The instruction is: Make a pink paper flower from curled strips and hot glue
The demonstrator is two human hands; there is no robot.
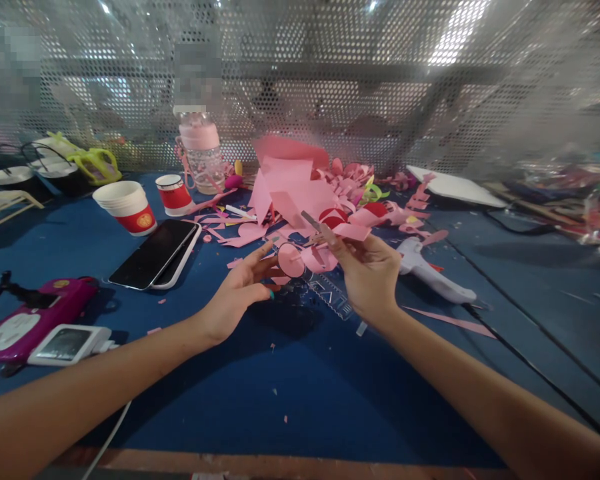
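My right hand (367, 270) is closed in a pinch on a curled pink paper strip (353, 231). A narrow flat grey piece (311, 221) sticks out past its fingertips; its kind is unclear. My left hand (245, 283) has its fingers stretched and apart, beside a round pink paper disc (291, 260). Whether the fingertips touch the disc cannot be made out. Right of the disc is a curled pink paper piece (320, 259). Below lies a clear plastic ruler (330, 297). Behind both hands rises a heap of pink paper sheets and scraps (290, 183).
A white glue gun (437, 273) with a black cord lies right of my right hand. At left are two phones (155, 253), paper cups (130, 207), a pink-lidded bottle (200, 147) and a purple device (55, 313). A perforated metal panel (300, 73) stands behind.
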